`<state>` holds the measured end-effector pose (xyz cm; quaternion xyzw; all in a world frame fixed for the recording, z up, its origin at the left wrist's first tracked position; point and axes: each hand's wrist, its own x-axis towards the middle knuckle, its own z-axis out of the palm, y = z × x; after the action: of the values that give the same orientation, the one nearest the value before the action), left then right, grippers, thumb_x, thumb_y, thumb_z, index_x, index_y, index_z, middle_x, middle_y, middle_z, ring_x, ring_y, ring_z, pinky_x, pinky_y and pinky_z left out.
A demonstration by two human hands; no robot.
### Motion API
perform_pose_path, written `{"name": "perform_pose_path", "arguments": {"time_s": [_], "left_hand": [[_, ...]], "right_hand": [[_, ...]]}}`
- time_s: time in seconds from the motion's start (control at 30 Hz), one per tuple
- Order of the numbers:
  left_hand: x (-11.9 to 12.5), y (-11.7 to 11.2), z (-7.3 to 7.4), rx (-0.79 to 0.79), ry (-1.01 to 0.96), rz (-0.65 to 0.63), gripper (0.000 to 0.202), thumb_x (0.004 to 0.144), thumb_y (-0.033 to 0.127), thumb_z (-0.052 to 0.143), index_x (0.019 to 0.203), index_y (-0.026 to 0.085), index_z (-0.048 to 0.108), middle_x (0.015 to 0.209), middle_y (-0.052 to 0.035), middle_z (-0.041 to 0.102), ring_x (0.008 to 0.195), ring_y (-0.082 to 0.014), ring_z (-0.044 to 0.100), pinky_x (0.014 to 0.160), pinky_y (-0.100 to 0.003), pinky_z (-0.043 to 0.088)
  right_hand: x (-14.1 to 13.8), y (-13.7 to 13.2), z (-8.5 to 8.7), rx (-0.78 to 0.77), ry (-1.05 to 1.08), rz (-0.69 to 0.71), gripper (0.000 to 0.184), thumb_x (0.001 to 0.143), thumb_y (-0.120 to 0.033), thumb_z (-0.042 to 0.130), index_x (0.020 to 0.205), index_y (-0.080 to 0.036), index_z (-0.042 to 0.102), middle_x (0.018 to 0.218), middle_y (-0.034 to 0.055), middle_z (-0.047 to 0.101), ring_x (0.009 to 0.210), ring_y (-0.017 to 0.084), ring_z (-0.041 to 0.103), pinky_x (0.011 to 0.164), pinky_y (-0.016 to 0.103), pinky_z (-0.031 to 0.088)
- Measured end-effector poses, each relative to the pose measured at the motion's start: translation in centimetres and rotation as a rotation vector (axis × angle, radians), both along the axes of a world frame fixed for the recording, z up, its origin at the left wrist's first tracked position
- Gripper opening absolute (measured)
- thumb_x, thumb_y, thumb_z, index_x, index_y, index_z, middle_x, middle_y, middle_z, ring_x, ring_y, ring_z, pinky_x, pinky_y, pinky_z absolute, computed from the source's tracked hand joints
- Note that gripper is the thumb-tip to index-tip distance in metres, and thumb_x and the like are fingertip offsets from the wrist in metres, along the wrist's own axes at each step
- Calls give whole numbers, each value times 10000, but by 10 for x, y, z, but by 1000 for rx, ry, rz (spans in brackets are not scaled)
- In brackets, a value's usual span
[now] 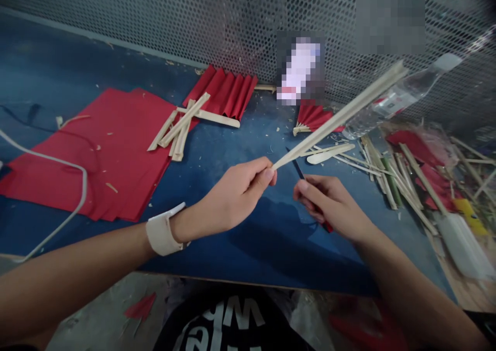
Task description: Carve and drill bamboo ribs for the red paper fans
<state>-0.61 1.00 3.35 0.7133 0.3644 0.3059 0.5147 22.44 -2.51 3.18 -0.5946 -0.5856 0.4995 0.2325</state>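
My left hand (244, 193), below a light watch strap, is closed around the lower end of a long pale bamboo strip (337, 118). The strip slants up to the right and looks grooved along its length. Close beside it, my right hand (329, 201) grips a knife (297, 168) with a dark narrow blade pointing up and left. A bit of its red handle shows under my fingers. The blade tip is near the strip; whether they touch I cannot tell. Behind my hands lie several thin bamboo pieces (329, 154).
Red paper sheets (93, 159) lie at left under a white cable (83, 185). Behind are short bamboo sticks (186, 121), pleated red paper (227, 92) and a small red paper fan (312, 117). A plastic bottle (403, 97) leans at the mesh. Bamboo scraps (391, 175) crowd the right.
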Motion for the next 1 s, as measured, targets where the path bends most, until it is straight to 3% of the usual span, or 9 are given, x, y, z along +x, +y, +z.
{"name": "perform_pose_path", "arguments": {"time_s": [0.13,0.3,0.4,0.5,0.67,0.8,1.0], "left_hand": [[-1,6,-5,-8,-22,60,304,1108,359,400,905,197,556,627,65,418,552,-106,371,557,-244,329],[2,1,-6,-31,-1,5,276,1105,381,413,1015,193,593,637,73,415,549,-107,372,545,-245,312],[4,-7,-7,-66,-1,-148,265,1113,421,410,1092,204,562,646,83,409,560,-111,380,556,-246,323],[6,-15,-9,-117,-11,-247,274,1125,429,380,1111,212,546,658,81,426,578,-114,403,577,-244,363],[10,-18,-9,-100,27,-231,247,1097,379,425,1006,205,574,698,59,489,614,-114,447,598,-246,380],[11,-18,-6,-113,22,-201,290,1087,417,446,994,195,609,717,42,540,642,-124,496,620,-254,407],[12,-19,-2,-143,12,-225,266,1085,372,454,959,196,609,690,50,541,637,-121,499,624,-256,399]], "right_hand": [[-5,-7,-1,384,-396,17,529,898,-614,690,695,-134,591,537,-21,401,518,30,320,524,204,266],[-6,-12,-5,637,-374,-137,383,915,-552,710,836,-178,701,600,6,561,509,53,413,564,236,347],[-6,-14,-2,588,-203,-239,417,886,-595,747,993,-193,727,761,44,675,555,78,484,564,251,415],[-10,-16,1,445,-1,-277,440,897,-619,735,943,-181,720,680,35,623,532,82,477,500,246,388],[-17,-20,0,291,158,-229,484,892,-642,740,845,-165,678,587,12,542,531,72,467,497,225,384],[-21,-20,2,271,186,-217,555,886,-691,719,750,-158,644,516,-2,455,553,82,505,504,208,403],[-20,-20,2,225,262,-170,575,902,-673,716,693,-147,616,492,-15,459,424,33,397,424,193,337]]}}
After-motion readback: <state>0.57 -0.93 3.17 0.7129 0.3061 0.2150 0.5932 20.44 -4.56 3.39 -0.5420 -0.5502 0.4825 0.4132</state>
